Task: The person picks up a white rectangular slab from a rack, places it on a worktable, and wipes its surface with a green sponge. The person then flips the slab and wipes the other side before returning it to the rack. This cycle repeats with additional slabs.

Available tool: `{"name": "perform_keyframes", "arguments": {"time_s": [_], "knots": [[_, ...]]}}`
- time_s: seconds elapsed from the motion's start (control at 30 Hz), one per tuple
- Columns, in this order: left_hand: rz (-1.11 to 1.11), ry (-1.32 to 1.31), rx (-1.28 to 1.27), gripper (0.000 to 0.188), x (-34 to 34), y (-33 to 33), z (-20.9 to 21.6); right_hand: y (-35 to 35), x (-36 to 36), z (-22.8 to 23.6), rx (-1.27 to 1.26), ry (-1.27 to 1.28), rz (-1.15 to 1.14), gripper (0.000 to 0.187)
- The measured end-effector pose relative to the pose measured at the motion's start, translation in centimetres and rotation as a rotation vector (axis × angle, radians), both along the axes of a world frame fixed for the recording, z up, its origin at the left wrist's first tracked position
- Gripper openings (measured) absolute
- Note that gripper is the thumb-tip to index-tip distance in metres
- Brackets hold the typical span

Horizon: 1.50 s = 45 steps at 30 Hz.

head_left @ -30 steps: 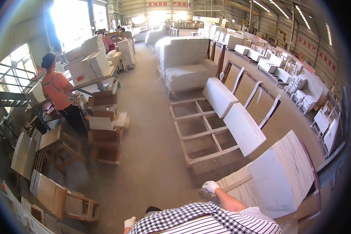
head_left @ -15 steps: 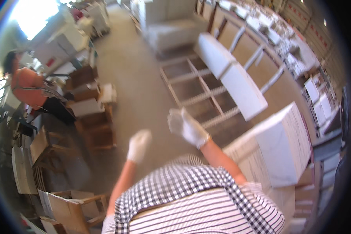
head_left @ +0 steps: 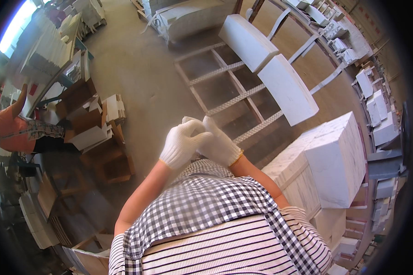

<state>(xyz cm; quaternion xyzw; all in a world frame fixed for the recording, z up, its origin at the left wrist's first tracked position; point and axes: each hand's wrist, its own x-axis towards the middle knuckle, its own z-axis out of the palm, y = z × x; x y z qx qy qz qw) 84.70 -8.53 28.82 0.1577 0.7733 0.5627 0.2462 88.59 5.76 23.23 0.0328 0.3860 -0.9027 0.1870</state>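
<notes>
Both my hands wear white knitted gloves and meet in front of my waist. My left hand (head_left: 183, 142) is closed, its fingers and thumb curled against the glove of my right hand (head_left: 218, 142). The right hand points forward, and its fingers are partly hidden behind the left, so I cannot tell how they are bent. A yellow edge shows at the right glove's cuff. No tool or part is visible in either hand. Below them is my black-and-white checked apron (head_left: 206, 201).
Ahead to the right lies a low metal rack (head_left: 243, 98) with white slabs (head_left: 287, 89) along its side. Close on my right stands a stack of veined marble tiles (head_left: 303, 167). Cardboard boxes (head_left: 89, 130) stand at the left, near a person in orange (head_left: 16, 130).
My two hands, apart before, have come together, the left moving right and closing on the right glove. My view has shifted, and the person at the left has an arm raised toward stacked sheets.
</notes>
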Motion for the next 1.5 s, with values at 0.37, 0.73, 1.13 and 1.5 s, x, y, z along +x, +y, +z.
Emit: {"name": "perform_keyframes", "arguments": {"time_s": [0.37,0.73,1.13,1.5], "knots": [[0.062,-0.147,-0.046,0.027,-12.8,3.6,-3.6,5.6,-12.8,-3.0,-0.055,-0.041,0.183,0.054],[0.152,-0.440,0.021,0.028,-25.3,4.9,-10.8,11.0,-18.7,-8.0,0.205,-0.402,-0.227,0.039],[-0.341,0.072,-0.677,0.045,-51.4,4.7,-14.5,16.7,-27.4,-18.0,0.399,-0.929,-0.891,0.036],[-0.468,0.163,-0.697,0.044,-65.0,7.0,-14.6,16.4,-32.2,-23.2,0.615,-1.143,-0.780,0.029]]}}
